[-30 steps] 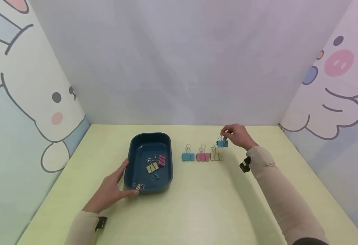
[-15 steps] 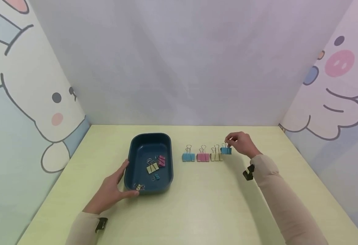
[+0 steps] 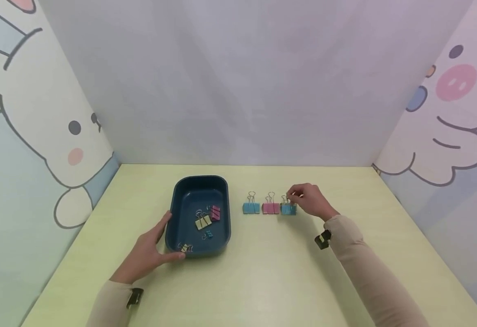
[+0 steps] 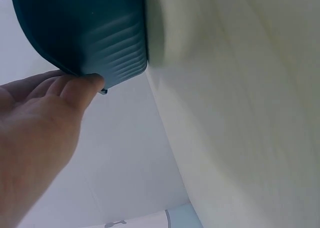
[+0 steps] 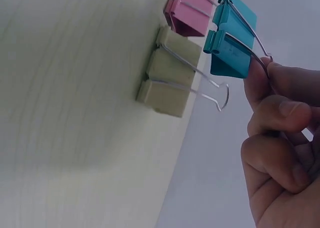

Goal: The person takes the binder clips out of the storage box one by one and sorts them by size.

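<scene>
My right hand pinches a blue binder clip by its wire handle. In the right wrist view the clip hangs beside a pale yellow binder clip that stands on the table; in the head view it covers most of that clip. A pink binder clip and another blue binder clip continue the row to the left. My left hand grips the dark blue tray at its near left corner, the thumb along the front edge. Only part of this tray shows in the left wrist view.
Inside the tray lie a pink clip, a yellow clip, a small blue clip and something small and yellow with wire handles. A pale wall rises behind the table, with cartoon-printed panels on both sides.
My right hand has come down with the blue binder clip, first rightward, then left, so the clip now overlaps the yellow one in the head view. My left hand stays on the tray.
</scene>
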Demonstrator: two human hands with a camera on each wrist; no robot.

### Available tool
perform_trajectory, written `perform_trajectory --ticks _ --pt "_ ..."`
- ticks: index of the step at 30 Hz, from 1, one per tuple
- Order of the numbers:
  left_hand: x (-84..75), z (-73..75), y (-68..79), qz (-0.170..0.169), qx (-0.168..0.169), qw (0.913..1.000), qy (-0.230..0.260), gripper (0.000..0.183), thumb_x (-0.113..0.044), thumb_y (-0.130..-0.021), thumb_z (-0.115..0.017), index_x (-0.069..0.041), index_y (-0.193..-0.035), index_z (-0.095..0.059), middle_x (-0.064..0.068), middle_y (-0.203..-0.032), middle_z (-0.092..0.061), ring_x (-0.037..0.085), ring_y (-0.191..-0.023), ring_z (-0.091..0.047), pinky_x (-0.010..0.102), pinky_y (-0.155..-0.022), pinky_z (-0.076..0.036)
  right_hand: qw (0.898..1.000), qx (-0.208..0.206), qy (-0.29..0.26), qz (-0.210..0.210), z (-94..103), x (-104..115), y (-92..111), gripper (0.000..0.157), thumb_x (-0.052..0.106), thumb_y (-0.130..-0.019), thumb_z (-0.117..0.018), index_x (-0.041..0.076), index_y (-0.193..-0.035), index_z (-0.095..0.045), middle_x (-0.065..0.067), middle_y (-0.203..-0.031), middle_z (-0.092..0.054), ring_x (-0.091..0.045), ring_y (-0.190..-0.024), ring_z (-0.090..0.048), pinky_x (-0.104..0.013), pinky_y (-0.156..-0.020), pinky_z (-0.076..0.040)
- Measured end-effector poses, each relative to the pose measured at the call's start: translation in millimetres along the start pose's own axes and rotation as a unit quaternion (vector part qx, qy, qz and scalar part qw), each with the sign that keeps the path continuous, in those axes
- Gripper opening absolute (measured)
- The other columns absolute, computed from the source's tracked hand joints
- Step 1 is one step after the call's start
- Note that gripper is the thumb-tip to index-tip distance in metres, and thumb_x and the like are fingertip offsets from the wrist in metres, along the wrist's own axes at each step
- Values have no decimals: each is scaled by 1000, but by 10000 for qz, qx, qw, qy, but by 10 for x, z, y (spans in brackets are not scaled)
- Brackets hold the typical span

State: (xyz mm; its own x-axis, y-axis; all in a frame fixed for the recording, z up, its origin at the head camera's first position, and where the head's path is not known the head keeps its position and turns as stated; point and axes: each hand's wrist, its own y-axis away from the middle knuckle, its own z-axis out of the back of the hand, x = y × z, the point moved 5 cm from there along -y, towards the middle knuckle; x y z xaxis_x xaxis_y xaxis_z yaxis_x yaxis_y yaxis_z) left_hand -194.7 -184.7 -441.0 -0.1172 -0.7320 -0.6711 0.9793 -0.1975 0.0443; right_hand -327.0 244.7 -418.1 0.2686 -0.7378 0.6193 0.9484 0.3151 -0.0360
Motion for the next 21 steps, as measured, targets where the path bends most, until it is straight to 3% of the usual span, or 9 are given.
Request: perform_trajectory --ticks 5,10,15,21 --pt "3 -6 -1 -2 27 10000 15 120 -51 -75 -84 -11 -162 -13 20 -167 -20 48 -147 -33 57 -114 -40 9998 201 -82 32 -171 95 -2 12 6 -96 -63 7 -94 -75 -8 -85 -72 -14 -74 -61 -25 -60 -50" --pt "5 -3 -2 -16 -2 10000 7 119 -52 -75 -84 -10 -162 -14 20 -167 -20 48 -147 -33 57 -114 -40 9986 463 -223 131 -358 213 -18 12 5 -95 -63 7 -93 -74 -7 -84 -73 -11 -72 -63 -25 -63 -51" --pt "1 3 9 11 -7 10000 -38 120 -54 -75 -84 -10 -162 -14 21 -167 -20 49 -147 -33 57 -114 -40 9948 814 -391 467 -531 387 -44 14 2 -95 -61 5 -93 -74 -7 -89 -76 -14 -76 -69 -26 -69 -57" --pt "4 7 12 18 1 10000 -15 120 -54 -75 -84 -10 -162 -14 20 -167 -19 48 -147 -33 57 -115 -40 9922 976 -417 651 -674 532 -75 11 3 -95 -63 3 -91 -73 -5 -80 -74 -16 -74 -70 -24 -67 -53"
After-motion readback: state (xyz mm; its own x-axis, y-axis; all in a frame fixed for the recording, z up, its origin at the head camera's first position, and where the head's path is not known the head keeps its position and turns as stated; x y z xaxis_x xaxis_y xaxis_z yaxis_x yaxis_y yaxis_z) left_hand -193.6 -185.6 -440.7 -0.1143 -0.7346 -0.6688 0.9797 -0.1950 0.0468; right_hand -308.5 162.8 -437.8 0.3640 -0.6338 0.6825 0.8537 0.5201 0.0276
